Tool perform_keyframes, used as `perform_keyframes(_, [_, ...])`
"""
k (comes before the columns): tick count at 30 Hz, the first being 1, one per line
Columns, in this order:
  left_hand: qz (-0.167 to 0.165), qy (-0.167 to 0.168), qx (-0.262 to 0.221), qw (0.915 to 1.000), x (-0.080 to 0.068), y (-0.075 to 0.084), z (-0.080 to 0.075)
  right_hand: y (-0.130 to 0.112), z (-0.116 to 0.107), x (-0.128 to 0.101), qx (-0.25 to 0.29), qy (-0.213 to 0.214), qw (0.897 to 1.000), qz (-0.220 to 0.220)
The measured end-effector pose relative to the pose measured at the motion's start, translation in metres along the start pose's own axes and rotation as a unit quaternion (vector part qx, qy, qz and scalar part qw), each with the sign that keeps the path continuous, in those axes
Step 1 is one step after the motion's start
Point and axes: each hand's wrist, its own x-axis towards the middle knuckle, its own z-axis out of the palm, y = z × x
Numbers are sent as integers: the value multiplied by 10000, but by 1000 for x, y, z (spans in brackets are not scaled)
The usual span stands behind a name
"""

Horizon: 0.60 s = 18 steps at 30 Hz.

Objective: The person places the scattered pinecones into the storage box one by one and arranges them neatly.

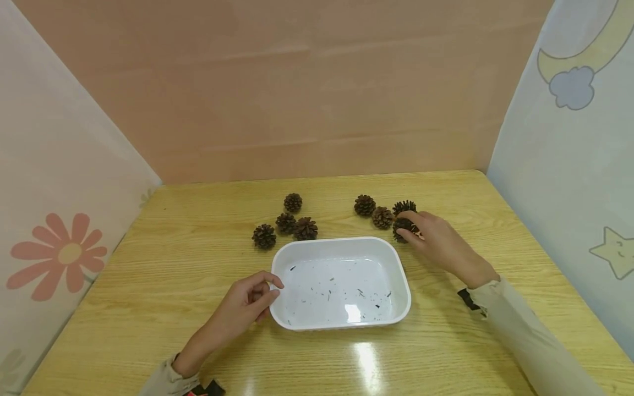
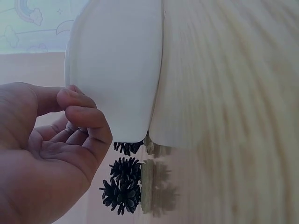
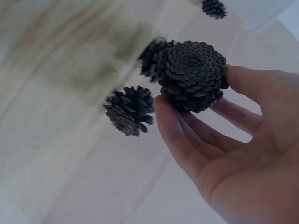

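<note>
A white rectangular basin (image 1: 342,324) stands on the table, with small dark bits scattered over its bottom. My left hand (image 1: 245,301) pinches the basin's left rim between thumb and bent forefinger; the left wrist view shows those fingertips at the basin's edge (image 2: 114,70). Beyond the basin's far right corner, my right hand (image 1: 441,242) grips a brown pine cone (image 3: 194,67) between thumb and fingers. Right behind that cone sits another pine cone (image 1: 404,207). To its left are a lighter pine cone (image 1: 382,218) and a darker pine cone (image 1: 365,205).
Several pine cones lie behind the basin's far left side, among them a back pine cone (image 1: 293,202) and a leftmost pine cone (image 1: 264,236). The wood-grain table (image 1: 173,264) meets an orange-brown back panel (image 1: 317,110) and printed side panels (image 1: 584,181).
</note>
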Motion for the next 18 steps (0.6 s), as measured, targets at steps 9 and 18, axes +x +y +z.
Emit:
perform_keyframes(9, [-43,50,-41,10000,-1,-1,1,-16,-15,-5,183,295,9994,-19])
perform_keyframes(18, [-15,50,-97,9999,0,-4,1,-32,-24,-9,179,955,9932,-645])
